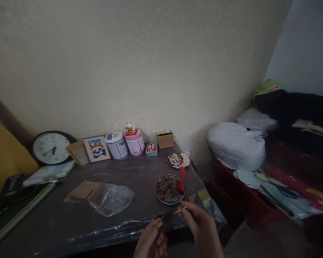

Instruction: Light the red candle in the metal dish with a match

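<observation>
My left hand [150, 240] is low at the table's front edge, fingers closed around a small matchbox [163, 219]. My right hand [200, 225] is just to its right and pinches a matchstick [181, 210] whose tip points toward the box. Just beyond my hands stands a round metal dish [161, 196] with a short red candle [182, 179] upright in it, among dark burnt bits. Behind it a smaller plate [173, 166] holds a heap of matchsticks [178, 159].
A dark table [56, 222] under clear plastic sheeting carries a plastic bag with wooden sticks [102, 195], a clock [51, 147], a framed panda picture [97, 148], two tins [126, 143], a cardboard box [165, 139] and books [47, 172]. Bags and clothing pile on red furniture [261, 200] at right.
</observation>
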### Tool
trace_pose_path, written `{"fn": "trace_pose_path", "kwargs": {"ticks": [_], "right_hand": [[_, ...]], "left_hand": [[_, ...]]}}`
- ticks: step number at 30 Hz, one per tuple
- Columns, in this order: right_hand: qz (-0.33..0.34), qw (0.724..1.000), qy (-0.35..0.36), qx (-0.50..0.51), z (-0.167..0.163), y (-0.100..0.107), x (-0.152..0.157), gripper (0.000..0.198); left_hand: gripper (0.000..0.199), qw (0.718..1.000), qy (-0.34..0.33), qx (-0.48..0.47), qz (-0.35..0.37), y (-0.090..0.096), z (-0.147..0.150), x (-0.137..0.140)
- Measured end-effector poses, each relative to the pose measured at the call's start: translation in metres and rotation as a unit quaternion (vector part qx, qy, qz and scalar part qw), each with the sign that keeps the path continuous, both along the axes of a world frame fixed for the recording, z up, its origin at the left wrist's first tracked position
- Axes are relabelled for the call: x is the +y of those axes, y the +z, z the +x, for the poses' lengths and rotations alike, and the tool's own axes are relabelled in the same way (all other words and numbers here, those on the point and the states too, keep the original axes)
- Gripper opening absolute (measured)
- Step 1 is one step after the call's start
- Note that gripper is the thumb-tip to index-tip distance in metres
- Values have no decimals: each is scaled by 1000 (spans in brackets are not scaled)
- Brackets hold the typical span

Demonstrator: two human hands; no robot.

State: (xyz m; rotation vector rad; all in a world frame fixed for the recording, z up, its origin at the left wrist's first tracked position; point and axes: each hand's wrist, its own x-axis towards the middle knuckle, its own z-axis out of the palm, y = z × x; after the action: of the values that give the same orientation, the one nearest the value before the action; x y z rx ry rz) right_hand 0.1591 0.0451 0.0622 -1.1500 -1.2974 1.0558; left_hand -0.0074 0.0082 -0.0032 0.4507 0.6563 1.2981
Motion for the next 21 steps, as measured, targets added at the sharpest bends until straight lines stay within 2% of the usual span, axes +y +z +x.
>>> {"fn": "trace_pose_path", "kwargs": {"ticks": [4,8,15,21], "right_hand": [[25,1000,14,-7,-2,1,-4,16],[89,994,32,-61,-4,5,-10,12],[203,973,57,-94,-4,11,-14,12],[222,966,68,-115,-3,13,-14,12]], "left_hand": [[48,999,27,31,22,10,6,-2],[48,998,39,45,24,20,10,-7],[44,997,44,62,29,17,11,-7],[43,995,49,75,46,15,10,-6]]}}
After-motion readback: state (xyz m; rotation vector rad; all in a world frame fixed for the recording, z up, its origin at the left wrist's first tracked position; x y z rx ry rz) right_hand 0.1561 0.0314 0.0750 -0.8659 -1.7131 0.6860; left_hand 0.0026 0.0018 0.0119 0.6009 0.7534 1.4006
